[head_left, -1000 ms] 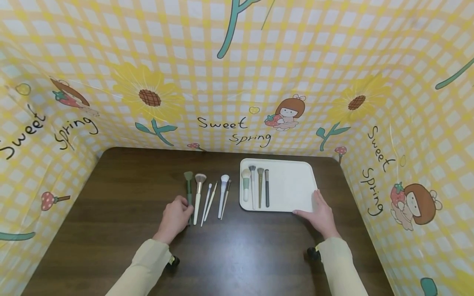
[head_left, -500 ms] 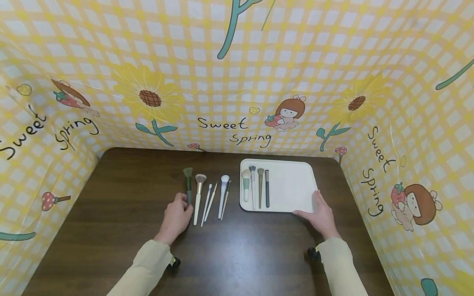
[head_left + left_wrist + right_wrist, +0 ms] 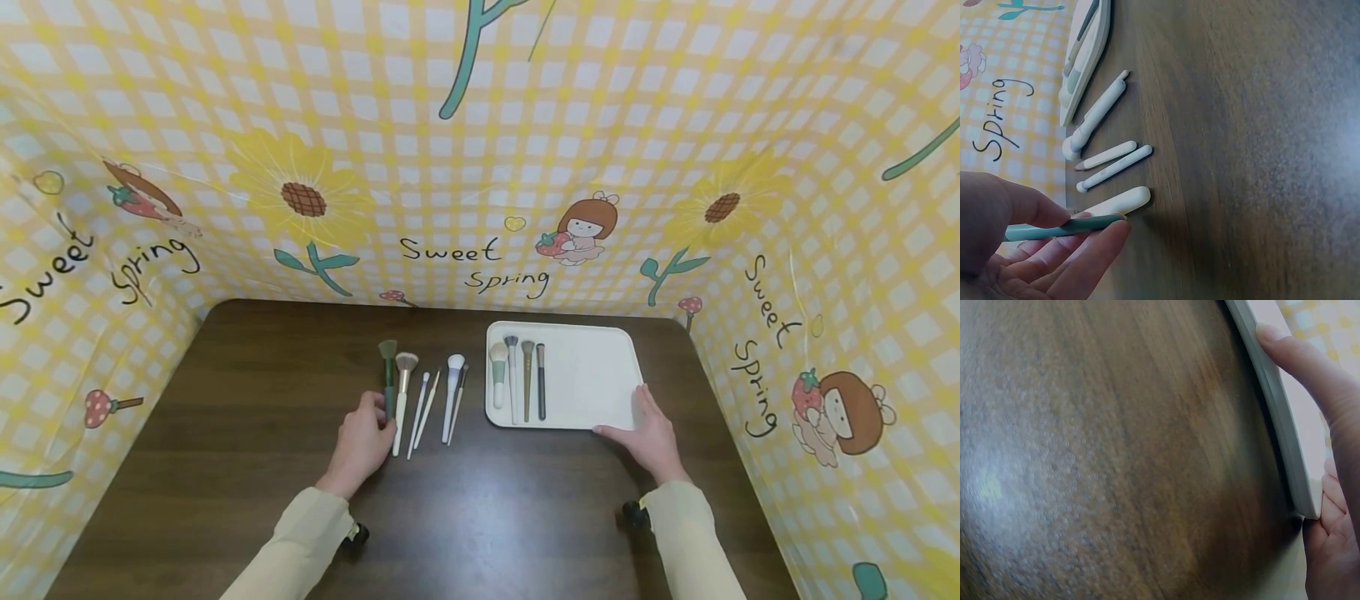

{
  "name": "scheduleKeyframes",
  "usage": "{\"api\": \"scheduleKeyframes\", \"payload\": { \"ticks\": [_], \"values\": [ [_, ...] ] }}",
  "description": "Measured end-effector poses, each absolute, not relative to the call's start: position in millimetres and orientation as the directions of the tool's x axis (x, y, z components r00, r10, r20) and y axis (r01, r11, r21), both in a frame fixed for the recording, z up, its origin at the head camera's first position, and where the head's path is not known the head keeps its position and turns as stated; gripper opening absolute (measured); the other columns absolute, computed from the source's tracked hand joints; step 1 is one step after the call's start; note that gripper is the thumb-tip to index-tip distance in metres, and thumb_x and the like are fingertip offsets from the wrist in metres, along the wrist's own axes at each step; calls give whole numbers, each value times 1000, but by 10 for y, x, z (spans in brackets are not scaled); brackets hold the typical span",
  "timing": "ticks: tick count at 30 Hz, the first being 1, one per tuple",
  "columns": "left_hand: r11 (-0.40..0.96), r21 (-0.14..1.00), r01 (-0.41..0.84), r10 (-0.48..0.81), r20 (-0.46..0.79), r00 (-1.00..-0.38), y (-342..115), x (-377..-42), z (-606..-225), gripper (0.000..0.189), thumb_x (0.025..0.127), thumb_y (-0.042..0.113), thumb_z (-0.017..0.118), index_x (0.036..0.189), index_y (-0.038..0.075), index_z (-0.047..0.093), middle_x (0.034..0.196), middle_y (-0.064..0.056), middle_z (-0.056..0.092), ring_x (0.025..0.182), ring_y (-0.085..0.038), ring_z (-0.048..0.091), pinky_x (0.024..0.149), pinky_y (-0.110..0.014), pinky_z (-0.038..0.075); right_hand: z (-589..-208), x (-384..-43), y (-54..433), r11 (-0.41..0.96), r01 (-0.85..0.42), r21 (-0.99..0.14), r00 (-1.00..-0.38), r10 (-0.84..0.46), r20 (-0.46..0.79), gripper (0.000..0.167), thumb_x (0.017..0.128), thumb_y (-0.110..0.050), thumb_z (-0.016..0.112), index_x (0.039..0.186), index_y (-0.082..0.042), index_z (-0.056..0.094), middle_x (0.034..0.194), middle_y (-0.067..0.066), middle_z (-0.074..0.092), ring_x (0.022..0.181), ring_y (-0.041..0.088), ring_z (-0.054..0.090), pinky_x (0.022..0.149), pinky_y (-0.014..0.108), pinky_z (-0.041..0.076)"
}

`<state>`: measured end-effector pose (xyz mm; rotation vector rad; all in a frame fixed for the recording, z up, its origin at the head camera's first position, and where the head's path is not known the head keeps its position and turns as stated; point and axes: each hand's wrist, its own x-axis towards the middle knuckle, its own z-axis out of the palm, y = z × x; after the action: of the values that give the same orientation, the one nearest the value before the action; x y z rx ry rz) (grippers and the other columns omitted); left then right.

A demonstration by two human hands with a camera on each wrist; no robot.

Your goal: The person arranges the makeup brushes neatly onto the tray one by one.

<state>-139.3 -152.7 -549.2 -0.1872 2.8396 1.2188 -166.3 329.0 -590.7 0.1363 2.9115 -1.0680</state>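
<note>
2 arms extend forward; left hand pinches; right hand spreads thumb from fingers.

The person's right hand grips a pale tray at its corner, thumb pressed on the rim, other fingers against the adjoining side. Wood-grained brown bench spreads leftward, catching white glare; yellow-and-white checked cloth shows beyond the tray.
</note>
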Motion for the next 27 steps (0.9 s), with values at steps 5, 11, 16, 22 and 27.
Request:
{"api": "scheduleKeyframes", "payload": {
  "ticks": [5, 11, 16, 22, 27],
  "values": [
    [679, 727, -101, -92, -52, -994, -1507, -1402, -5495, 34, 94, 4, 63, 124, -3, 51, 100, -17, 71, 75, -25, 66, 62, -40, 53, -5911, -1667, 3288, 759, 97, -643, -995, 69, -69, 127, 72, -58, 87, 157, 8, 18, 165, 25, 11, 150, 42, 14, 118, 55, 19],
    [677, 733, -58, -85, 0, -996, -1473, -1409, -5494, 33, 92, 3, 65, 122, -3, 53, 99, -16, 72, 82, -30, 68, 70, -47, 53, -5908, -1662, 3293, 756, 93, -648, -996, 69, -62, 129, 71, -60, 87, 157, 8, 19, 165, 25, 12, 150, 42, 15, 117, 55, 20],
    [662, 749, -40, -75, 14, -997, -1422, -1418, -5482, 33, 92, 3, 66, 123, -2, 54, 99, -14, 71, 82, -28, 68, 68, -44, 54, -5917, -1665, 3301, 762, 87, -642, -996, 66, -57, 129, 71, -61, 86, 157, 8, 19, 165, 25, 12, 150, 42, 15, 117, 56, 20],
    [657, 752, -54, -75, -5, -997, -1356, -1437, -5490, 35, 93, 4, 69, 125, -1, 55, 98, -14, 69, 78, -26, 65, 66, -41, 53, -5924, -1667, 3305, 763, 86, -640, -996, 66, -54, 129, 71, -61, 86, 157, 8, 20, 165, 25, 13, 150, 42, 16, 117, 56, 20],
    [666, 745, -43, -70, 5, -998, -1322, -1448, -5501, 35, 92, 4, 70, 124, -1, 56, 97, -13, 69, 75, -26, 64, 65, -42, 53, -5926, -1670, 3303, 765, 86, -639, -996, 65, -57, 129, 71, -62, 86, 157, 8, 20, 165, 25, 13, 150, 41, 15, 117, 55, 20]
  ]
}}
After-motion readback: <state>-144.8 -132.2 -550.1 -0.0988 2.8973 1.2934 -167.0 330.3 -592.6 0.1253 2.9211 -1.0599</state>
